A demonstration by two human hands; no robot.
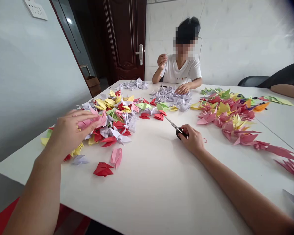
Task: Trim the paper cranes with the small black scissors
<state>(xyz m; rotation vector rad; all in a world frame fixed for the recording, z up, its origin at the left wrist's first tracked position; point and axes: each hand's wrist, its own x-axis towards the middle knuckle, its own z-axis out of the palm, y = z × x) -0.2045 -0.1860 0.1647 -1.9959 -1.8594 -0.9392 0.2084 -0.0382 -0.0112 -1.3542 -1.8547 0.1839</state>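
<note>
My left hand (63, 133) is closed, thumb against fingers, on a pink folded-paper piece (102, 119) at the near side of a mixed heap of folded-paper pieces (112, 132). Fingers partly cover the pink piece. My right hand (193, 139) grips the black handles of a pair of scissors (171, 122), low at the tabletop. The blades point away to the left, their tips near some red folded pieces (159, 116). Beside my right hand lies a thin pink loop (205, 140). A red piece (103, 169) and a pink one (116, 158) lie apart, nearer to me.
Across the white table (147, 195) sits a person in a white T-shirt (183, 70), one hand raised, the other on a lilac paper pile (170, 95). Another lilac pile (134, 84) is farther left. A long multicoloured paper row (230, 114) runs along the right.
</note>
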